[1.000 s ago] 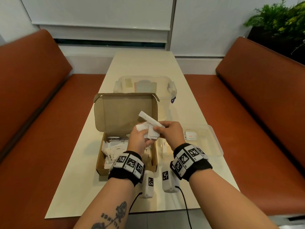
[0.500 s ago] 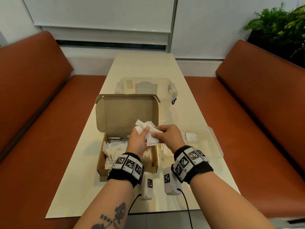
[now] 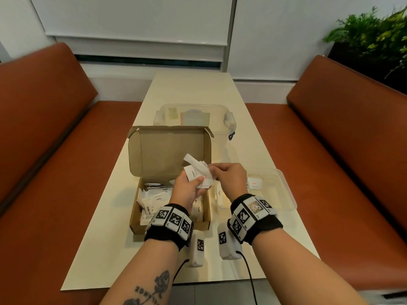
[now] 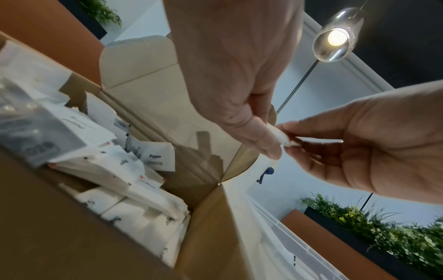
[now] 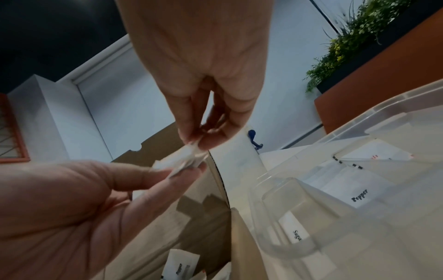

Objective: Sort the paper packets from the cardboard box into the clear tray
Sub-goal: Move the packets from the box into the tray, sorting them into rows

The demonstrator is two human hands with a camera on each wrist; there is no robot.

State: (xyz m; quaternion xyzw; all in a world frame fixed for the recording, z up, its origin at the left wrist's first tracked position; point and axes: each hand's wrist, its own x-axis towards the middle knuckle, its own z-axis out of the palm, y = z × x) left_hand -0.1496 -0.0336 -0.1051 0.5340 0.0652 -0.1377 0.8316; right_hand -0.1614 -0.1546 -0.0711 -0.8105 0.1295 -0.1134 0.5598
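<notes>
Above the right side of the open cardboard box (image 3: 141,208), my left hand (image 3: 199,183) holds a small bundle of white paper packets (image 3: 197,170), one labelled Pepper. My right hand (image 3: 211,172) pinches the right end of the bundle between thumb and fingertips. In the right wrist view its fingertips (image 5: 191,140) close on the packets (image 5: 184,163), with the left hand (image 5: 72,199) underneath. More packets (image 4: 120,163) fill the box. The clear tray (image 3: 286,194) lies to the right of the box, with a red-lettered packet (image 3: 254,183), a Pepper packet (image 5: 359,196) and a Sugar stick (image 5: 297,235) in it.
A clear lidded storage bin (image 3: 229,119) stands behind the box on the cream table (image 3: 193,89). Two white tagged devices (image 3: 199,247) with cables lie at the near edge. Brown benches (image 3: 330,150) flank the table, and a plant (image 3: 370,40) stands at the far right.
Both hands stay on the bundle above the box. It dipped slightly and its packets were shuffled; the long stick packet now sticks up to the left again.
</notes>
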